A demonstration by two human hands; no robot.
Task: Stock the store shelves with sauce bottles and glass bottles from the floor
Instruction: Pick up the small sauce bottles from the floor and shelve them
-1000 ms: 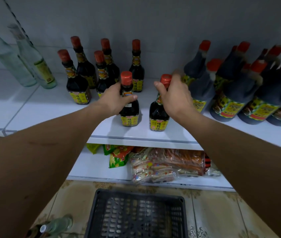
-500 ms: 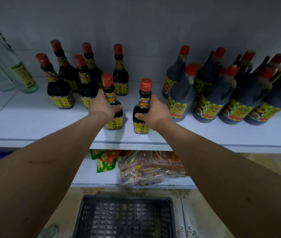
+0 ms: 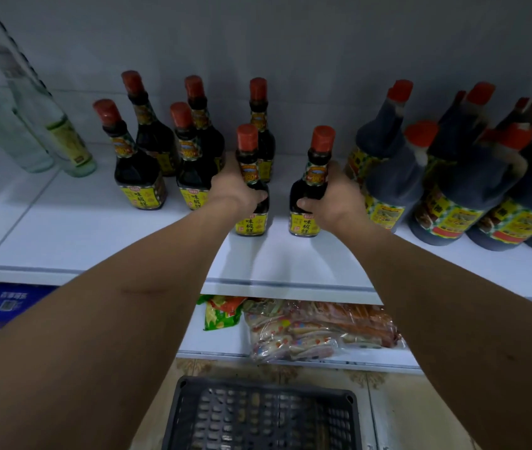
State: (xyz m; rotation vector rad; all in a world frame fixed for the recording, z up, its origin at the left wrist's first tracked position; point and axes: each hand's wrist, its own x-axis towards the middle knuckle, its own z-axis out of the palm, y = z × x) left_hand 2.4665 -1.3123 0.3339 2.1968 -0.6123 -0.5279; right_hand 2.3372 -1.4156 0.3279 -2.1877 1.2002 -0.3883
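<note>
On the white upper shelf both arms reach forward, each hand wrapped round a small soy sauce bottle standing upright on its base. Compared with a second ago, the right hand has slid from the red cap down to the dark shoulder of its bottle, and both bottles sit a little deeper on the shelf; the left hand grips its bottle at the body as before. I judge these two as good as placed, with only the letting go left.

Counting from big to small: one black plastic crate on the floor below, apparently empty; at least six large dark jugs with red caps crowded at the right, the far ones too blurred to count surely; two clear glass bottles at the left; seven small sauce bottles in all, five of them already standing behind and the two in hand. Snack packets lie on the lower shelf.
</note>
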